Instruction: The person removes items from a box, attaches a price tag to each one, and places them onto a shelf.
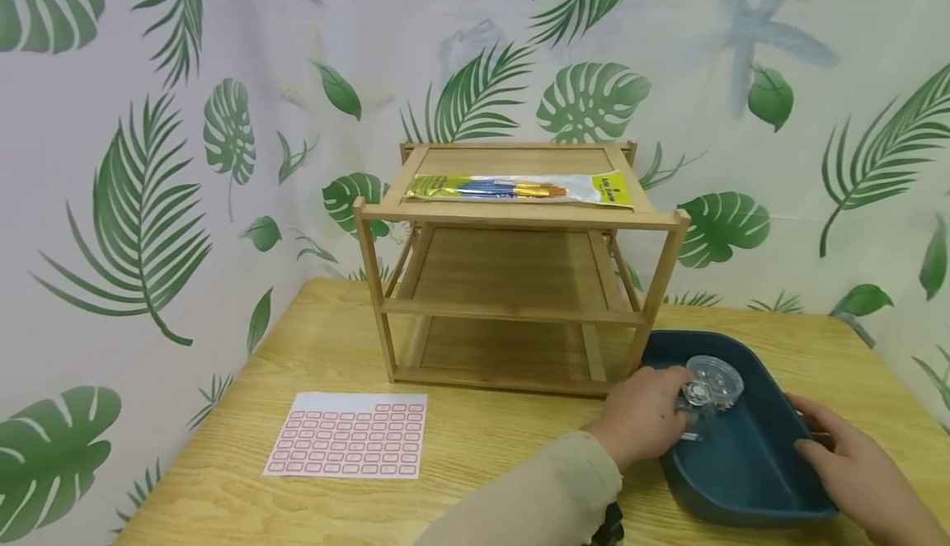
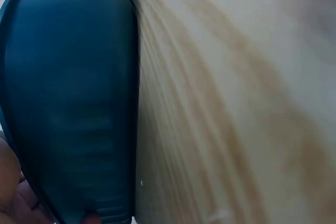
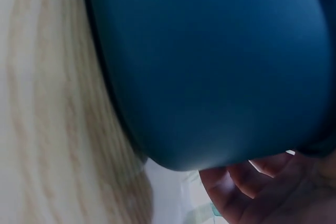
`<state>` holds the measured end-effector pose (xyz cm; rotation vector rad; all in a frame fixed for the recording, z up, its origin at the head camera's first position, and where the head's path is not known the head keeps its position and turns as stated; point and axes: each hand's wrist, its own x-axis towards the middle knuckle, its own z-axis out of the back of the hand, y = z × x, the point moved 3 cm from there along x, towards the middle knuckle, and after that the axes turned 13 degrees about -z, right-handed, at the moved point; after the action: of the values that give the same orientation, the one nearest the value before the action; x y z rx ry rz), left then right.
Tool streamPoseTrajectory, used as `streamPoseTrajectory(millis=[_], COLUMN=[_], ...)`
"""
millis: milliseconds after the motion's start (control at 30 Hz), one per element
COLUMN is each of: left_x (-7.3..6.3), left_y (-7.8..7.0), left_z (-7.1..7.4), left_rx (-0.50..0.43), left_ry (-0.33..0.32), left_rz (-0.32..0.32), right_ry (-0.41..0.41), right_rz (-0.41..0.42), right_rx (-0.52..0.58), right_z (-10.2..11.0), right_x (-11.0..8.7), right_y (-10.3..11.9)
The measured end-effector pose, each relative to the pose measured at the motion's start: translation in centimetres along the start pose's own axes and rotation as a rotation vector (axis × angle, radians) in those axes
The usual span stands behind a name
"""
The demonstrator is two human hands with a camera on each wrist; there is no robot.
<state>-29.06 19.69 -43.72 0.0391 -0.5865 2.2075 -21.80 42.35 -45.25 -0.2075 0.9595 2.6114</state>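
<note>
Clear jar (image 1: 695,425), one, small and square-sided, with a round top: held between the thumb and forefinger of the left hand (image 1: 640,416), just inside the left wall of the tub. The fingers are curled about its left side. Dark teal tub (image 1: 768,468), one: gripped at its right wall by the right hand (image 1: 853,457), the thumb laid over the rim and the other fingers bent against the outside. In the left wrist view, fingers of the left hand are also seen at the rim.

Clear round container (image 1: 723,373), one, shallow: set in the tub just beyond the jar and to its right; its contents cannot be made out.

The tub is smooth and matt, with rounded corners and a narrow lip; faint ribs are shown along one outer wall. It is placed at the right of the table (image 1: 475,455), whose surface is yellow and wood-grained.

Rack (image 1: 512,270), one, pale wood, three-tiered, with slim square posts and flat panels: stood at the far middle, left of the tub. Brush packet (image 1: 512,189), one, clear film with yellow-green ends: laid across the top tier, blue handles to the left, brown bristles to the right.

Label sheet (image 1: 349,439), one, white, printed with red-outlined rounded rectangles: laid flat at the near left.
</note>
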Motion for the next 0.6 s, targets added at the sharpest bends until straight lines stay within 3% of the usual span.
streamPoseTrajectory(millis=[300,600], left_x=[-0.6,-2.1], left_y=[-0.1,0.6], left_z=[0.3,2.1], left_rx=[0.005,-0.134], left_ry=[-0.023,-0.175], left_rz=[-0.022,-0.091], right_ry=[-0.059,-0.15], right_rz=[-0.01,-0.056], right_rx=[0.043,0.093], right_z=[-0.2,-0.4], right_x=[-0.1,0.0], right_y=[0.3,0.5])
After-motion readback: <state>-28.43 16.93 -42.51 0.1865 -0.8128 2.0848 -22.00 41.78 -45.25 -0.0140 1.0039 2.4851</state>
